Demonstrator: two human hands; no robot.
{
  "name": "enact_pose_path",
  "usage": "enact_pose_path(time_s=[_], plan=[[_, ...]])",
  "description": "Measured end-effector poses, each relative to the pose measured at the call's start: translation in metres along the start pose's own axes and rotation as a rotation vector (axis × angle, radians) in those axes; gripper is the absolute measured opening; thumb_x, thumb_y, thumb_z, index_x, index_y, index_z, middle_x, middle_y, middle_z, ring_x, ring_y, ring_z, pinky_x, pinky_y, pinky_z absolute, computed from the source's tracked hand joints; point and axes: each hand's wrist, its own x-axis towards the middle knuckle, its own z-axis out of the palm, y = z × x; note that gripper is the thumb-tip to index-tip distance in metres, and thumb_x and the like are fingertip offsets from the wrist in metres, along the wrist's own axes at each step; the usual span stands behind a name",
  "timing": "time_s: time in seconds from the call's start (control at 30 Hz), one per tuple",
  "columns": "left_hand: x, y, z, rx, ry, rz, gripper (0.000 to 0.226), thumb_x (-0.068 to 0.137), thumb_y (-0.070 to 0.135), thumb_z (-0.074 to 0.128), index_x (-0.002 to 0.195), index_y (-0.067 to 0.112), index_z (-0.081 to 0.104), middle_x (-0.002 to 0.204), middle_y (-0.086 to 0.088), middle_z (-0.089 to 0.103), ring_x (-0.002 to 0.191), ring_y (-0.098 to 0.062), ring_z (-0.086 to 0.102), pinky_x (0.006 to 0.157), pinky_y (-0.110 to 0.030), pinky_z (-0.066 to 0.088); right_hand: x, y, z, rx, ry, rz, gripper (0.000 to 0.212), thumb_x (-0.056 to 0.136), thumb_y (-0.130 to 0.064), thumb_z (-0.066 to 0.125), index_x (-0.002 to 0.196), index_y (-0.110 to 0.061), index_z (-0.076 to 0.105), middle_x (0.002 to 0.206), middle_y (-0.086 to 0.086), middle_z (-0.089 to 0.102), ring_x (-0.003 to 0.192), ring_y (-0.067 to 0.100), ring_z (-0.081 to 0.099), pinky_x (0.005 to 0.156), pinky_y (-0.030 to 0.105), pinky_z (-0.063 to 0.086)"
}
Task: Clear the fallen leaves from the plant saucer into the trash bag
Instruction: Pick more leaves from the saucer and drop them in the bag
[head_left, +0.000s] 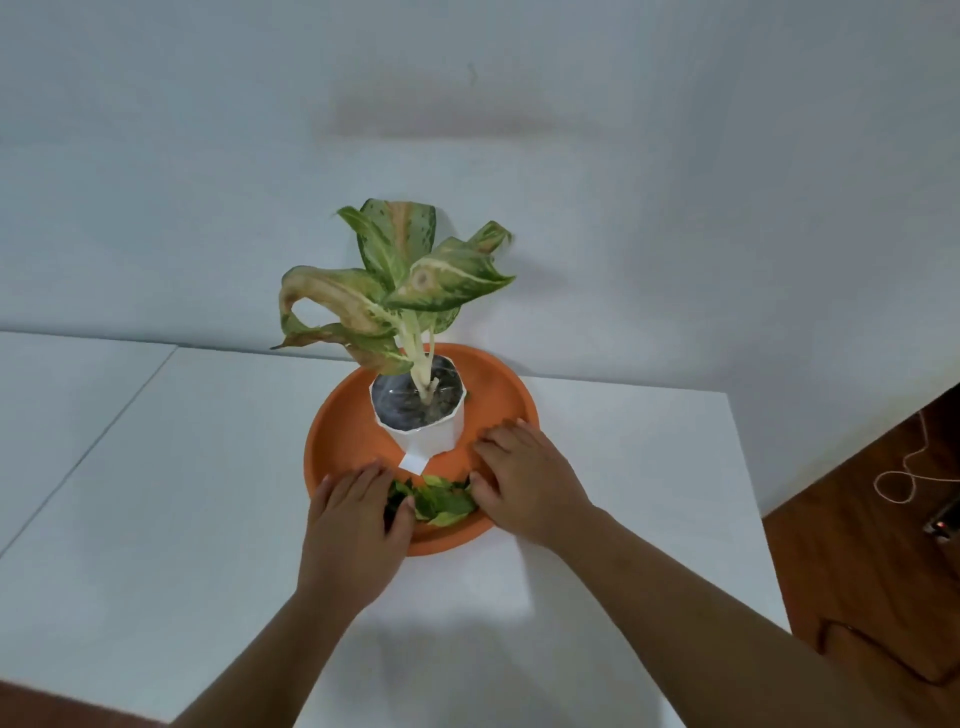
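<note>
A round orange saucer (340, 436) sits on a white table (182, 493) and bears a white pot (434, 436) with a green and yellow plant (395, 280). A small heap of green fallen leaves (439, 501) lies in the near part of the saucer. My left hand (350, 525) rests on the saucer's near rim, its fingers touching the heap's left side. My right hand (524, 480) lies flat inside the saucer, its thumb against the heap's right side. The leaves sit between both hands, not lifted. No trash bag is in view.
A pale wall (675, 208) stands right behind the table. A seam (93, 447) splits the tabletop at the left. The table's right edge drops to a brown wooden floor (857, 519) with a white cord (909, 467) and a dark device (943, 525).
</note>
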Motion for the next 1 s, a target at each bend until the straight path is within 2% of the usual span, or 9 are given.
enact_pose_path(time_s=[0.13, 0.27, 0.37, 0.43, 0.57, 0.67, 0.77, 0.9, 1.0], plan=[[-0.002, 0.002, 0.0, -0.002, 0.023, -0.008, 0.065, 0.086, 0.053, 0.031, 0.126, 0.014, 0.065, 0.132, -0.004, 0.064, 0.127, -0.024, 0.056, 0.114, -0.045, 0.03, 0.016, 0.007, -0.001, 0.034, -0.071, -0.037, 0.053, 0.082, -0.039, 0.045, 0.127, -0.013, 0.055, 0.129, 0.002, 0.057, 0.122, 0.021, 0.05, 0.108, 0.032, 0.035], [0.0, 0.003, -0.005, 0.004, -0.017, -0.031, 0.068, 0.086, 0.055, 0.029, 0.133, 0.017, 0.06, 0.139, -0.002, 0.059, 0.133, -0.021, 0.05, 0.116, -0.041, 0.026, 0.051, 0.02, -0.003, 0.015, -0.195, -0.066, 0.068, 0.086, -0.033, 0.052, 0.145, -0.006, 0.033, 0.149, 0.011, 0.036, 0.143, 0.029, 0.027, 0.117, 0.042, 0.027], [-0.001, 0.004, -0.006, -0.005, -0.026, -0.041, 0.068, 0.085, 0.057, 0.03, 0.134, 0.019, 0.059, 0.141, -0.001, 0.057, 0.134, -0.019, 0.048, 0.117, -0.041, 0.027, 0.081, 0.03, -0.002, -0.001, -0.298, -0.108, 0.066, 0.092, -0.026, 0.046, 0.15, -0.006, 0.022, 0.157, 0.012, 0.025, 0.148, 0.03, 0.015, 0.118, 0.046, 0.025], [-0.001, 0.003, -0.006, -0.012, -0.02, -0.053, 0.067, 0.084, 0.056, 0.033, 0.134, 0.02, 0.059, 0.141, 0.0, 0.057, 0.134, -0.018, 0.048, 0.116, -0.04, 0.027, 0.098, 0.036, 0.003, -0.04, -0.335, -0.194, 0.062, 0.094, -0.023, 0.04, 0.151, -0.009, 0.022, 0.157, 0.013, 0.025, 0.148, 0.031, 0.015, 0.117, 0.047, 0.025], [-0.002, 0.006, -0.006, -0.01, -0.023, -0.074, 0.065, 0.085, 0.056, 0.034, 0.136, 0.022, 0.056, 0.144, 0.002, 0.054, 0.136, -0.017, 0.045, 0.117, -0.038, 0.024, 0.124, 0.041, 0.005, -0.115, -0.397, -0.332, 0.06, 0.096, -0.018, 0.042, 0.152, -0.015, 0.021, 0.159, 0.009, 0.023, 0.147, 0.03, 0.018, 0.118, 0.044, 0.025], [-0.001, 0.009, -0.006, -0.004, -0.028, -0.082, 0.067, 0.085, 0.057, 0.032, 0.139, 0.024, 0.052, 0.146, 0.003, 0.052, 0.138, -0.016, 0.042, 0.118, -0.037, 0.022, 0.135, 0.038, 0.0, -0.144, -0.456, -0.364, 0.059, 0.099, -0.02, 0.039, 0.153, -0.02, 0.017, 0.161, 0.005, 0.019, 0.148, 0.026, 0.017, 0.119, 0.04, 0.023], [-0.001, 0.01, -0.007, 0.003, -0.033, -0.082, 0.067, 0.085, 0.057, 0.031, 0.141, 0.025, 0.05, 0.147, 0.005, 0.05, 0.139, -0.015, 0.04, 0.116, -0.031, 0.016, 0.137, 0.037, -0.004, -0.163, -0.518, -0.361, 0.052, 0.101, -0.024, 0.032, 0.152, -0.024, 0.022, 0.16, 0.004, 0.022, 0.146, 0.027, 0.022, 0.119, 0.041, 0.023], [-0.002, 0.009, -0.005, 0.006, -0.025, -0.087, 0.066, 0.085, 0.056, 0.033, 0.139, 0.024, 0.053, 0.145, 0.004, 0.052, 0.137, -0.016, 0.043, 0.114, -0.03, 0.017, 0.117, 0.04, -0.001, -0.208, -0.481, -0.387, 0.051, 0.095, -0.016, 0.043, 0.146, -0.015, 0.037, 0.153, 0.007, 0.036, 0.136, 0.032, 0.035, 0.109, 0.046, 0.037], [-0.002, 0.008, -0.004, 0.0, -0.009, -0.09, 0.065, 0.085, 0.056, 0.034, 0.136, 0.022, 0.057, 0.142, 0.003, 0.056, 0.134, -0.017, 0.047, 0.114, -0.033, 0.021, 0.09, 0.041, 0.003, -0.147, -0.509, -0.339, 0.053, 0.093, -0.014, 0.047, 0.145, -0.011, 0.038, 0.15, 0.007, 0.038, 0.135, 0.031, 0.036, 0.109, 0.045, 0.038]])
